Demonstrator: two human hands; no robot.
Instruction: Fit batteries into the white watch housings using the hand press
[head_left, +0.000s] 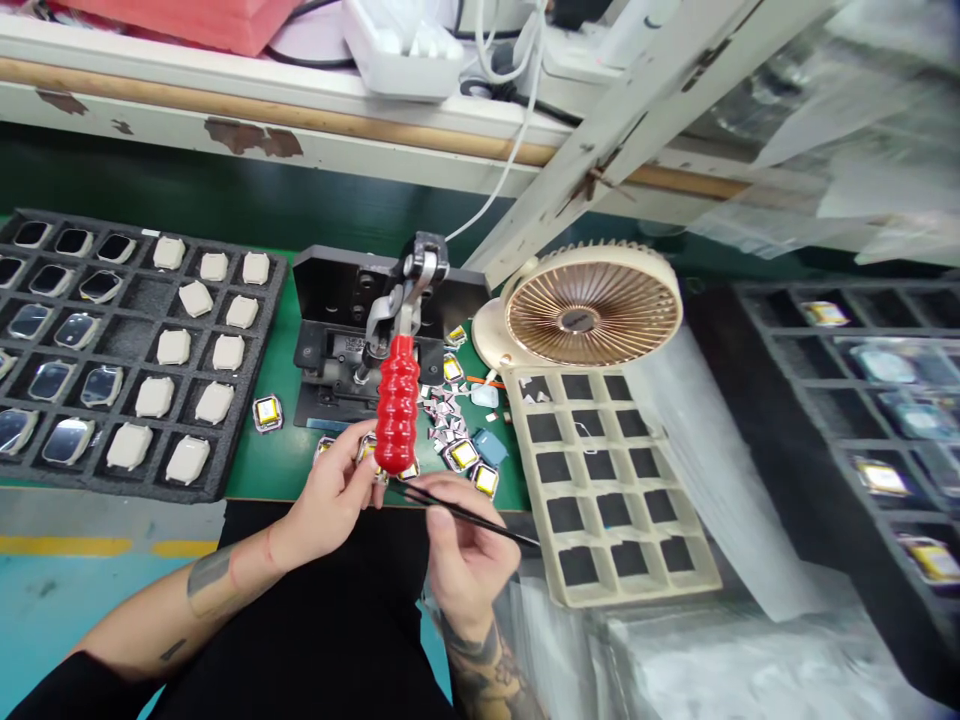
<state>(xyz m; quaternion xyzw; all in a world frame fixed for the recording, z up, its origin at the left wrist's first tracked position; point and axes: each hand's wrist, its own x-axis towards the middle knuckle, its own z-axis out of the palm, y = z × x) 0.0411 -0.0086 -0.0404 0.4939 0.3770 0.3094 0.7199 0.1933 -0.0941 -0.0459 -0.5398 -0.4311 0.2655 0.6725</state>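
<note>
My left hand [335, 492] pinches a small watch module [367, 446], which the red clamp handle [397, 405] partly hides. In my right hand [472, 562] is a pair of black tweezers [480, 519], their tips pointing left toward that module. Whether the tips touch it I cannot tell. Behind my hands stands a black toggle clamp press [330, 350]. Several watch modules with yellow and white centres, such as one module [460, 456], lie around it on the green mat [251, 450]. Small silvery scraps [448, 420] are heaped right of the press.
On the left, a dark foam tray [142, 325] holds watch faces and cream-coloured watch cases. A beige desk fan [592, 305] stands behind a beige compartment tray [555, 587]. Another dark tray [840, 412] with modules is at far right. A white shelf [150, 125] runs across the back.
</note>
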